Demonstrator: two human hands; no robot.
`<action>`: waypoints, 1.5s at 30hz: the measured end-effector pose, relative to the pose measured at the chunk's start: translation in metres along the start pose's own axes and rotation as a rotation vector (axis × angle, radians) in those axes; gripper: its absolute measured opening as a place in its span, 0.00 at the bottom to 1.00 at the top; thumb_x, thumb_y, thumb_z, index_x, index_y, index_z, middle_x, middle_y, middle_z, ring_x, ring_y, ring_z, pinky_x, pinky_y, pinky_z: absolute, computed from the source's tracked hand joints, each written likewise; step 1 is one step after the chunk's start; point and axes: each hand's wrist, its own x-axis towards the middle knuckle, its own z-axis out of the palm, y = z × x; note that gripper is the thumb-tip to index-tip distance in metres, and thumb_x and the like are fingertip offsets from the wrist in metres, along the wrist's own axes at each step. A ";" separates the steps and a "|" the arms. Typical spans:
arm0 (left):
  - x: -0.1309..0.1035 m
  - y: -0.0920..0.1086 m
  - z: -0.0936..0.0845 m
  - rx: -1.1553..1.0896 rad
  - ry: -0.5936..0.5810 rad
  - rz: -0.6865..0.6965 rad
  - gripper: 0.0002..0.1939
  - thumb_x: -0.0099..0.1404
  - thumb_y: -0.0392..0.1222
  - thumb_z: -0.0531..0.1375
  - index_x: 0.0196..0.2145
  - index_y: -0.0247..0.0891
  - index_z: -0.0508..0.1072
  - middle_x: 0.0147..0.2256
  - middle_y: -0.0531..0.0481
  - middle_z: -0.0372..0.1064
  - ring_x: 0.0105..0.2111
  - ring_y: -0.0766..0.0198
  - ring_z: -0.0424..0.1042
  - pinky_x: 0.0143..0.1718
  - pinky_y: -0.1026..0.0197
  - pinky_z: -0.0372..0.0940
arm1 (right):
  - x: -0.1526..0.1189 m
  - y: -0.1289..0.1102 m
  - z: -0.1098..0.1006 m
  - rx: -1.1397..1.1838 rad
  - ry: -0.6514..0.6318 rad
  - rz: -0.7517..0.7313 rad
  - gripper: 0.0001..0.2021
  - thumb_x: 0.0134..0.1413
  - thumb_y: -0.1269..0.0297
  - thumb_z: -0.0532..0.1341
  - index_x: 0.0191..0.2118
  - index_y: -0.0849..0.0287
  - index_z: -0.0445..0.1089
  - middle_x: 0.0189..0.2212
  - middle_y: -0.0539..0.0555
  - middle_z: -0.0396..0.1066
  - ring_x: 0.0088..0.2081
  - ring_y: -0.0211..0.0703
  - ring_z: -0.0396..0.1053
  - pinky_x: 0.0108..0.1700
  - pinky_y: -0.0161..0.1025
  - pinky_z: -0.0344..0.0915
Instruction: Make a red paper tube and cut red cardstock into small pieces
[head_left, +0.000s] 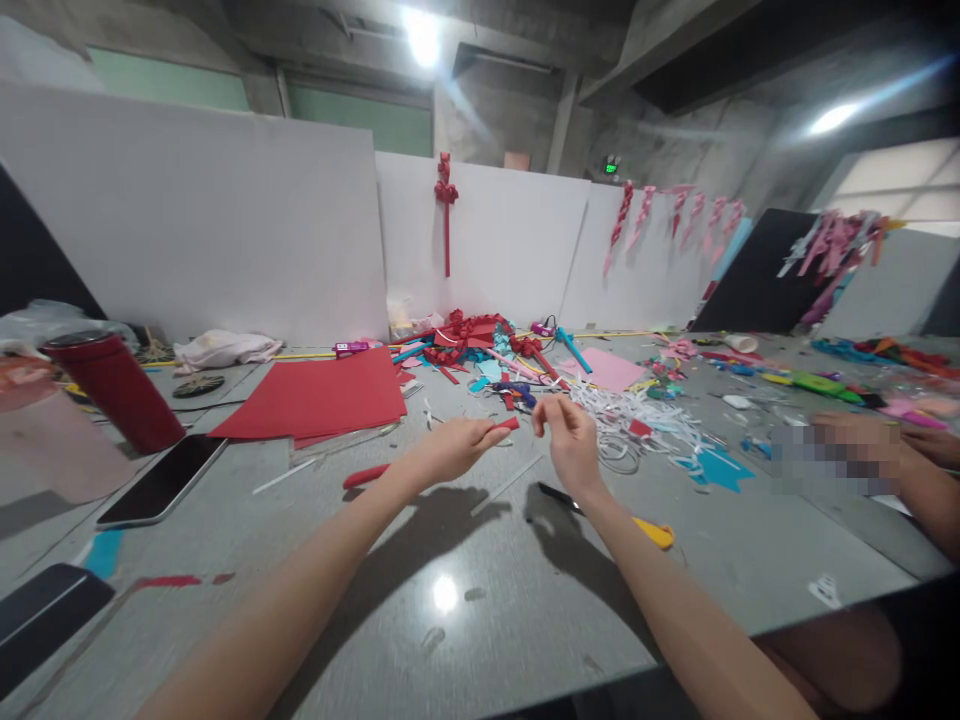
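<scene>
My left hand [461, 447] is closed above the middle of the table, with a small red paper strip [506, 426] pinched at its fingertips. To its right, my right hand [568, 437] is raised with thumb and fingers pressed together; anything between them is too small to make out. Under the hands a thin white strip [517, 478] lies on the table. A tool with a black end [559, 495] and a yellow end [654, 533] rests partly hidden beneath my right forearm. Behind my left forearm a red handle-like piece [366, 476] pokes out.
Red paper sheets [322, 395], a phone [163, 480] and a red flask [120, 390] stand or lie at left. White paper scraps [630, 415] and a dark blue glue gun [517, 390] lie beyond my hands. At right is another person's blurred hand [851, 455].
</scene>
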 end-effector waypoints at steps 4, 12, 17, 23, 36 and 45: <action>-0.002 -0.005 0.003 0.287 0.018 -0.045 0.29 0.79 0.60 0.41 0.45 0.38 0.75 0.36 0.41 0.76 0.38 0.51 0.77 0.37 0.59 0.63 | -0.001 -0.004 -0.010 0.130 -0.068 -0.042 0.29 0.70 0.44 0.56 0.20 0.54 0.68 0.12 0.45 0.54 0.17 0.37 0.56 0.36 0.44 0.68; -0.002 0.004 0.000 0.481 -0.003 -0.038 0.29 0.79 0.59 0.40 0.50 0.36 0.72 0.38 0.39 0.79 0.38 0.50 0.79 0.37 0.58 0.66 | -0.003 -0.003 -0.010 0.133 -0.261 0.036 0.29 0.71 0.45 0.55 0.22 0.57 0.74 0.11 0.47 0.58 0.15 0.37 0.59 0.37 0.45 0.69; -0.001 0.002 0.003 0.547 0.004 -0.021 0.30 0.79 0.60 0.41 0.50 0.35 0.72 0.36 0.39 0.79 0.35 0.50 0.80 0.35 0.59 0.66 | -0.004 -0.002 -0.012 0.138 -0.344 0.060 0.28 0.73 0.48 0.54 0.24 0.59 0.75 0.11 0.47 0.60 0.14 0.36 0.60 0.26 0.39 0.61; 0.001 -0.004 0.014 0.656 0.045 0.005 0.27 0.79 0.57 0.43 0.48 0.33 0.72 0.31 0.39 0.77 0.33 0.47 0.81 0.32 0.58 0.66 | -0.001 0.001 -0.013 0.108 -0.484 0.117 0.30 0.73 0.47 0.53 0.25 0.61 0.75 0.11 0.49 0.63 0.14 0.37 0.62 0.21 0.36 0.59; -0.004 0.002 0.011 0.202 0.017 0.017 0.22 0.79 0.55 0.44 0.47 0.41 0.73 0.32 0.45 0.74 0.31 0.52 0.75 0.33 0.59 0.60 | -0.009 0.012 -0.011 0.063 -0.359 0.038 0.31 0.73 0.46 0.52 0.24 0.60 0.74 0.08 0.45 0.54 0.11 0.32 0.49 0.19 0.35 0.48; 0.000 0.011 0.012 -0.772 -0.135 -0.028 0.24 0.70 0.64 0.57 0.27 0.42 0.68 0.20 0.56 0.54 0.18 0.66 0.51 0.19 0.63 0.47 | -0.015 0.017 -0.013 -0.009 -0.227 -0.373 0.30 0.75 0.53 0.49 0.24 0.57 0.76 0.11 0.44 0.53 0.15 0.34 0.50 0.37 0.42 0.67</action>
